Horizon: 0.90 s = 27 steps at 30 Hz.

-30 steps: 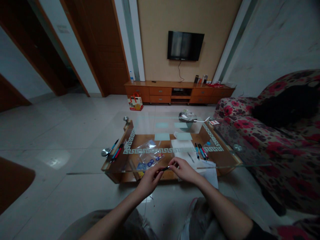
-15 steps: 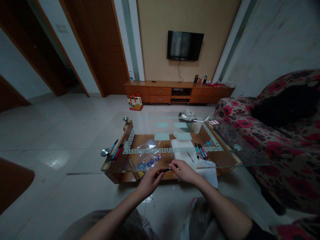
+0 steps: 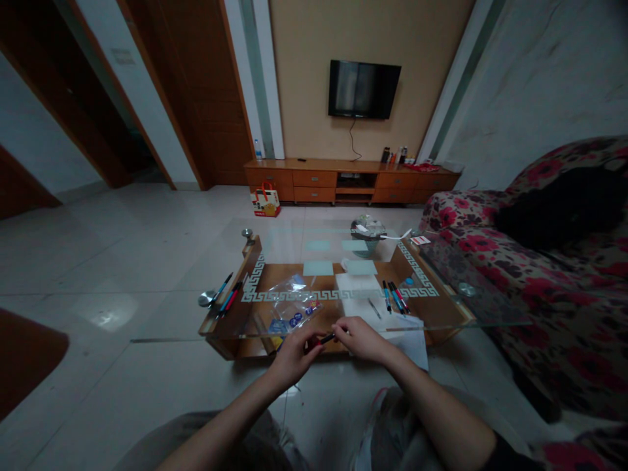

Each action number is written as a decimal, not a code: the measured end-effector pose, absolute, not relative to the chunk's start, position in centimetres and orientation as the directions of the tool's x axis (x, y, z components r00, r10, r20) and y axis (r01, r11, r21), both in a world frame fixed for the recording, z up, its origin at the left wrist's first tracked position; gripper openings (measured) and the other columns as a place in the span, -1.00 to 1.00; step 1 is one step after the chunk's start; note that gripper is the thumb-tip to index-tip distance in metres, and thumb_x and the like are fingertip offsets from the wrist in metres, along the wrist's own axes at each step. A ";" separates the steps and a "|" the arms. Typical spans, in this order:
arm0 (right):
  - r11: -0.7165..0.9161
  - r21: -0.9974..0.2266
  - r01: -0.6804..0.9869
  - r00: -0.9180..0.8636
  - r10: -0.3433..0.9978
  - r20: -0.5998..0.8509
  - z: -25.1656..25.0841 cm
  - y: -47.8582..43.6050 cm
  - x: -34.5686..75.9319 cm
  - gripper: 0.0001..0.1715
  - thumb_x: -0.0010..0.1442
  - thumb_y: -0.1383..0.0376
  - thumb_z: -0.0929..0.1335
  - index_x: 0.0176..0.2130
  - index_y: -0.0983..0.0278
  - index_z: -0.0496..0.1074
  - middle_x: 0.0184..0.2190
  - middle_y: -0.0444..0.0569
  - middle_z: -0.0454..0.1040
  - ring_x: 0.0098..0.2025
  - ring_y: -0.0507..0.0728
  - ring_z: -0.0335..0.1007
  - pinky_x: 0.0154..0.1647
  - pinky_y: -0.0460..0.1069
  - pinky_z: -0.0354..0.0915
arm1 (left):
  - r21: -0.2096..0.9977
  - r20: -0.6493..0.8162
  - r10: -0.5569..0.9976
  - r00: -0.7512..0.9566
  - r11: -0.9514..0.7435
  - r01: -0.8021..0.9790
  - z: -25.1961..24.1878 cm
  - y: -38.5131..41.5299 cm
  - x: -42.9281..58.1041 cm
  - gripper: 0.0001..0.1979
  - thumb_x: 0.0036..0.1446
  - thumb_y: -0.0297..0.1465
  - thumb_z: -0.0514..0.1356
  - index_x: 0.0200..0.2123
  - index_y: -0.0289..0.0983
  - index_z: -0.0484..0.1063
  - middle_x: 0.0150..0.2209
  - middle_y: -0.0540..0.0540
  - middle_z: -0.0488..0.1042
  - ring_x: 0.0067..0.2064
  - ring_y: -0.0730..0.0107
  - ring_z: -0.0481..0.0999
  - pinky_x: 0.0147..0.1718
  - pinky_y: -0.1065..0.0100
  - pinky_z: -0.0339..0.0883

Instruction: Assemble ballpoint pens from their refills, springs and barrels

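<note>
Between my two hands lies a dark pen (image 3: 326,339) with a red part showing at my left fingers. My left hand (image 3: 294,353) is closed around one end of it. The fingertips of my right hand (image 3: 362,337) pinch its other end. Both hands are over the near edge of the glass table (image 3: 338,320). Beyond my right hand, a thin pen-like piece (image 3: 375,309) lies on white paper (image 3: 354,294). Several pens (image 3: 395,297) lie to the right of it, and more pens (image 3: 228,297) lie at the table's left side.
A clear plastic bag (image 3: 289,297) and small blue round items (image 3: 296,320) are at the table's middle left. A waste bin (image 3: 367,229) stands beyond the table. The flowered sofa (image 3: 471,222) is on the right, and a paper bag (image 3: 265,201) stands by the TV cabinet (image 3: 314,178).
My hands have drawn slightly apart, so more of the pen shows between them. A red part now appears at my left fingers. The table things stay put.
</note>
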State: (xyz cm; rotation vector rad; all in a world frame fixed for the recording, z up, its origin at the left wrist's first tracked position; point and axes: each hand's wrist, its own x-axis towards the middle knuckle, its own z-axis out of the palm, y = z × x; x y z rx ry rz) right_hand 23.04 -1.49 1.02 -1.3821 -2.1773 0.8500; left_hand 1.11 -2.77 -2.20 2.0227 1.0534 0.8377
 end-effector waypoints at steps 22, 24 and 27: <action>0.256 -0.703 0.664 -0.178 0.967 0.184 1.3 -1.0 23.2 -0.54 0.35 0.12 0.22 -0.48 0.28 0.41 -0.53 -0.10 0.42 -0.44 0.06 0.31 -0.39 -0.08 0.09 | 0.826 0.215 0.872 0.440 -0.403 0.395 -1.6 -2.8 1.4 -0.78 0.26 -0.31 0.16 -0.08 -0.23 0.49 -0.23 -0.09 0.54 -0.31 0.37 0.47 -0.31 0.39 0.34; 0.237 -0.703 0.670 -0.103 0.968 0.228 1.5 -0.9 23.5 -0.53 0.36 0.12 0.20 -0.48 0.27 0.39 -0.53 -0.10 0.41 -0.44 0.07 0.30 -0.38 -0.07 0.10 | 0.830 0.210 0.874 0.438 -0.396 0.392 -1.7 -2.9 1.5 -0.77 0.27 -0.33 0.14 -0.05 -0.22 0.48 -0.21 -0.09 0.54 -0.29 0.36 0.48 -0.31 0.39 0.34; 0.210 -0.720 0.662 -0.017 0.964 0.266 1.7 -0.8 23.7 -0.53 0.36 0.10 0.20 -0.48 0.26 0.38 -0.51 -0.08 0.42 -0.42 0.09 0.30 -0.36 -0.06 0.11 | 0.830 0.206 0.873 0.441 -0.395 0.394 -1.7 -3.0 1.5 -0.76 0.30 -0.32 0.11 -0.04 -0.21 0.48 -0.21 -0.09 0.54 -0.27 0.35 0.49 -0.33 0.41 0.32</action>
